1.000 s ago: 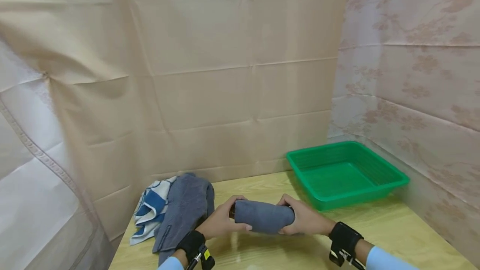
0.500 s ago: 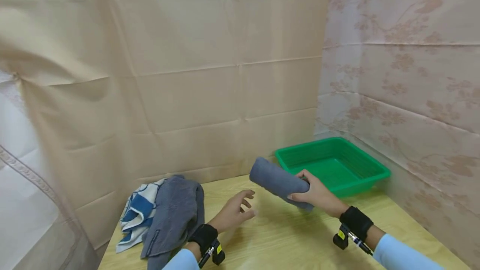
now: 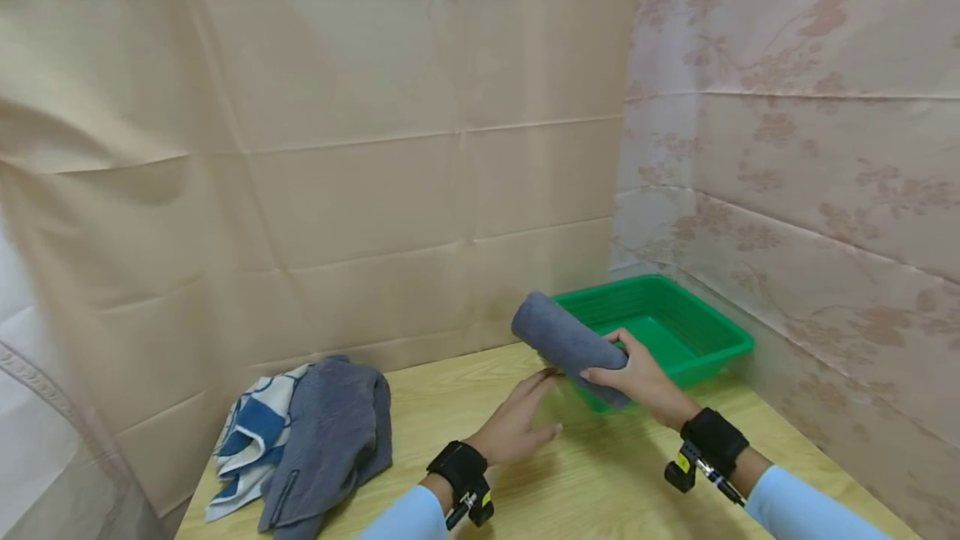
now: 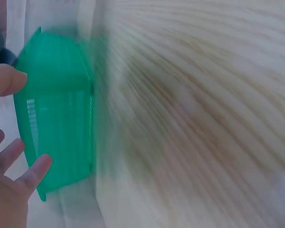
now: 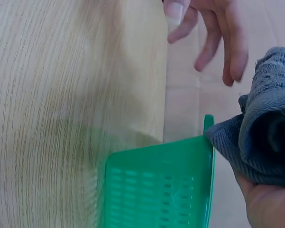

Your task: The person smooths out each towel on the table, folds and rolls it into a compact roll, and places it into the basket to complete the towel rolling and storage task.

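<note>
A grey towel rolled into a tube (image 3: 567, 338) is gripped near its lower end by my right hand (image 3: 647, 375), the roll tilted up toward the left. In the right wrist view the rolled towel (image 5: 270, 118) shows its coiled open end and a loose corner. My left hand (image 3: 519, 423) reaches forward below the roll, its fingers extended and holding nothing. Behind the roll stands a green plastic basket (image 3: 720, 357), whose near left rim the towel overlaps in the head view. The left wrist view has the basket (image 4: 61, 123) beyond the spread left fingers.
A grey towel (image 3: 330, 440) lies loosely folded at the table's left, beside a blue and white patterned towel (image 3: 255, 432). The wooden table (image 3: 450, 390) meets a beige cloth hanging (image 3: 375, 148) at the back and a floral cloth (image 3: 810, 215) on the right.
Both hands held the rolled towel earlier; the left hand let go, then moved right and forward. The right hand has tilted the roll and carried it up toward the basket.
</note>
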`<state>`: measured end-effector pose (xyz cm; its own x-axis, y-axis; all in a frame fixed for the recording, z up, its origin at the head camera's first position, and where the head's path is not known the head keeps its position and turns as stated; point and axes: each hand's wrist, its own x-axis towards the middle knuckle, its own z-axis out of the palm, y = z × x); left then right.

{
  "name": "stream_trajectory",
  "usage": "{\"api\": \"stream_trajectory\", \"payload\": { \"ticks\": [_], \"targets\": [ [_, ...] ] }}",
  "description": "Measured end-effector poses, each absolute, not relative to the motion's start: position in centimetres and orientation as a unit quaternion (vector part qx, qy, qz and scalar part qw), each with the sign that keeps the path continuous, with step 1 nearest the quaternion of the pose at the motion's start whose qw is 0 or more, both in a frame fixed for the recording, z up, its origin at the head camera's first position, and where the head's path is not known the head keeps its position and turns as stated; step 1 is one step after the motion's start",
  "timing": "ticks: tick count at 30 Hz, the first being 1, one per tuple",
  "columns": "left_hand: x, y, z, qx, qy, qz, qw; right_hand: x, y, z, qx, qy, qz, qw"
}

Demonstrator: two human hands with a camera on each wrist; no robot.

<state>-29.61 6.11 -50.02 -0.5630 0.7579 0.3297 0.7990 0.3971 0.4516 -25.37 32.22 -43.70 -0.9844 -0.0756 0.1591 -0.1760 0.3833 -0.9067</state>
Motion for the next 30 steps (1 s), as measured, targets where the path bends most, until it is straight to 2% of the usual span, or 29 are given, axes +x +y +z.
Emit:
{"api": "stream_trajectory", "payload": {
  "ticks": [4, 11, 17, 24, 30],
  "targets": [
    [-29.5, 8.5, -49.5, -0.487, -0.831, -0.254, 0.087, -25.4, 33.1, -43.5, 0.054, -0.828, 0.555, 0.063],
    [-28.9, 11.3, -49.4, -0.463, -0.847, -0.239, 0.107, -25.3, 33.9, -43.4, 0.034, -0.821, 0.566, 0.062],
    [-29.5, 12.0, -50.0, -0.449, -0.839, -0.247, 0.18, -25.6, 33.9, -43.0, 0.03, -0.816, 0.574, 0.065],
    [-29.8, 11.5, -49.3, -0.45, -0.85, -0.217, 0.17, -27.1, 33.8, -42.6, 0.014, -0.809, 0.585, 0.054],
    [-29.4, 11.5, -49.5, -0.474, -0.847, -0.181, 0.16, -28.3, 34.2, -43.0, -0.028, -0.79, 0.612, 0.023]
  ]
}}
